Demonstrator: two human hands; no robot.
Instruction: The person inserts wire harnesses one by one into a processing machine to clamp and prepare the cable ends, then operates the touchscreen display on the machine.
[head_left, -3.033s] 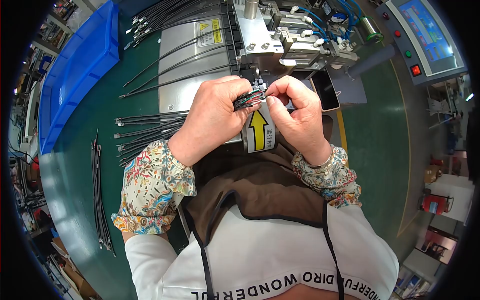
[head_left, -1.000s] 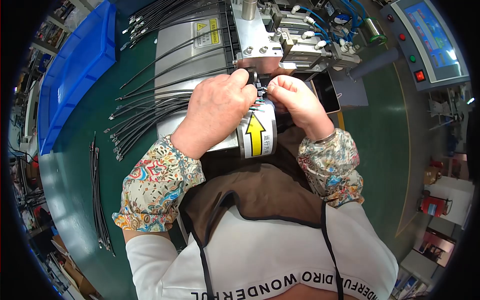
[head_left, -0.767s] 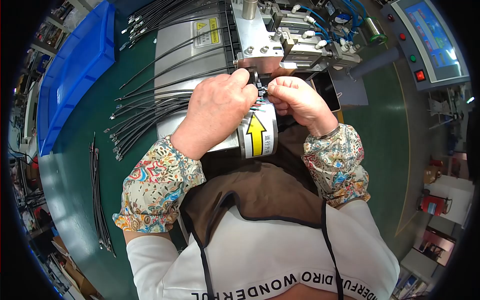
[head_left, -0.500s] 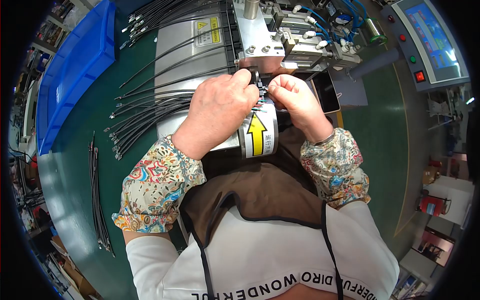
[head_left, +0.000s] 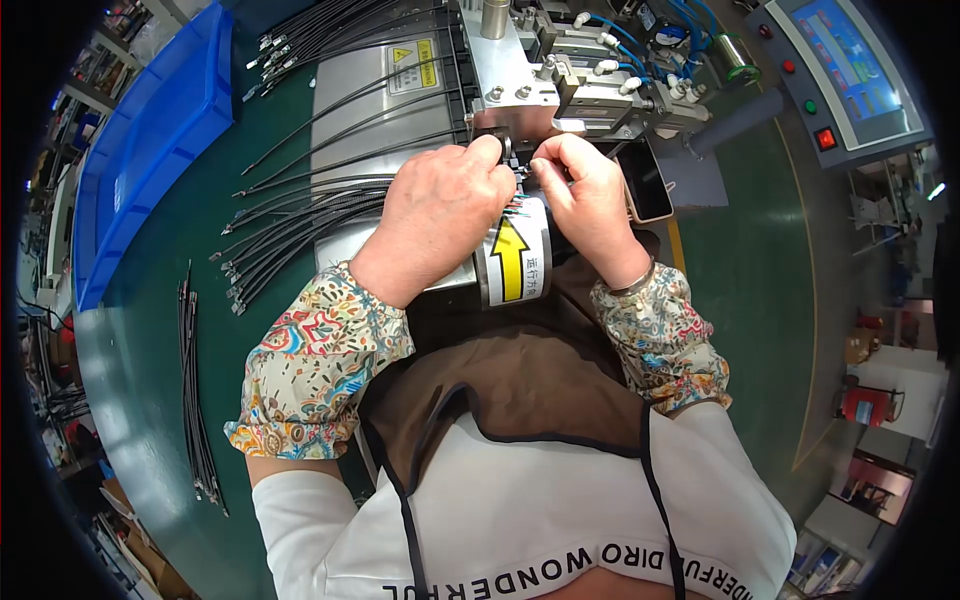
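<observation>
My left hand [head_left: 440, 205] is closed, thumb and forefinger pinched at the machine's feed edge on what looks like the end of a black cable; the fingers mostly hide it. Close beside it, my right hand [head_left: 585, 195] is pinched too, its fingertips at the same spot; what they hold is too small to make out. Several black cables [head_left: 300, 225] run leftward from under my left hand across the metal cover. Small coloured wire ends [head_left: 516, 207] poke out just below the left fingertips, above a curved guard [head_left: 535, 245] with a yellow arrow.
A metal machine head [head_left: 510, 95] with pneumatic cylinders stands just beyond my hands. A control panel [head_left: 850, 75] is at upper right, a dark open-topped box [head_left: 648, 185] right of my right hand. On the green table lie a blue bin [head_left: 150, 150] and a cable bundle [head_left: 195, 400].
My right hand has shifted slightly up and left, its fingertips now a little higher by the machine head. The left hand keeps its pinch. The whole view has moved slightly.
</observation>
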